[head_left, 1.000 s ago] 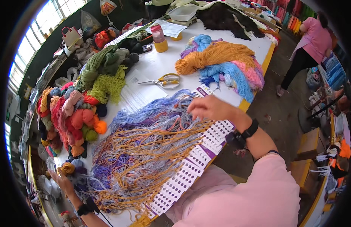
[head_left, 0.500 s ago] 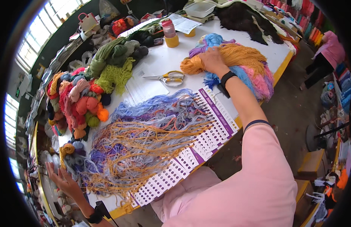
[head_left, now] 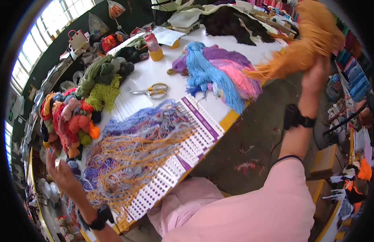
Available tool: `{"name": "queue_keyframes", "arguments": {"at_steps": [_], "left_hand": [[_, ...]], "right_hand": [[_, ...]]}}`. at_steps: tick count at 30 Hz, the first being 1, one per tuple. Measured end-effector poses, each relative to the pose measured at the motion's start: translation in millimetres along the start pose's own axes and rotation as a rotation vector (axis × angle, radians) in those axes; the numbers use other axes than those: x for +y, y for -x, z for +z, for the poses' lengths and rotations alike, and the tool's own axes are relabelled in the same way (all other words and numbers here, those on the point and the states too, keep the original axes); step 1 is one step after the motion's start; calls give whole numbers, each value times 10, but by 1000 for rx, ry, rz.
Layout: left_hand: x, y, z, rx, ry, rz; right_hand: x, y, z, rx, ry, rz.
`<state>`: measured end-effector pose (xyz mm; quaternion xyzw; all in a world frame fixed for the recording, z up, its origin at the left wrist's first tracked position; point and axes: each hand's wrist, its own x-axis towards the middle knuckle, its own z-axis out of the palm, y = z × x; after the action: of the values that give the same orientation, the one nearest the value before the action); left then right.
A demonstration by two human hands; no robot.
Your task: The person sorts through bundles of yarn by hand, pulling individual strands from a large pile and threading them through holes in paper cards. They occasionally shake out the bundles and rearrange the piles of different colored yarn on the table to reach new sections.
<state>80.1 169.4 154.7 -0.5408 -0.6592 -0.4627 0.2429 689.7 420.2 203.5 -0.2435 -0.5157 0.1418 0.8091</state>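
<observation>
My right hand is raised off the table's right edge, closed around a thick golden-orange yarn hank whose loose end trails back toward the table. Left behind on the tabletop are hanks of blue yarn, with purple and pink ones beside them. My left hand, empty with its fingers apart, hovers by the table's left end. Between the hands lie white and purple punched cards, threaded with a long tangle of grey, blue, purple and orange strands.
Yellow-handled scissors lie on a printed sheet beyond the cards. Red and pink yarn bundles and green hanks are heaped at left. A yellow-based container stands farther back, near dark brown fibre. Cardboard boxes sit at right.
My right hand has lifted the golden-orange hank off the pile and swung it right, uncovering the blue hank. My left hand has risen slightly. The view has shifted right.
</observation>
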Motion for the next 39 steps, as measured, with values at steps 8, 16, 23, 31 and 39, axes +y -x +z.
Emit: {"name": "queue_keyframes", "arguments": {"at_steps": [8,16,23,31,39], "left_hand": [[1710,974,1020,-683,986,-153],[1894,1879,968,-711,939,-161],[1582,1943,779,-605,659,-469],[1517,1946,863,-753,1264,-700],[1549,1942,823,-987,1389,-836]], "right_hand": [[-745,2260,-161,-433,-396,1231],[-881,3461,334,-371,-785,1651],[-809,3192,546,-850,75,615],[-735,3081,794,-1192,67,467],[-688,3153,659,-1071,-52,850]]}}
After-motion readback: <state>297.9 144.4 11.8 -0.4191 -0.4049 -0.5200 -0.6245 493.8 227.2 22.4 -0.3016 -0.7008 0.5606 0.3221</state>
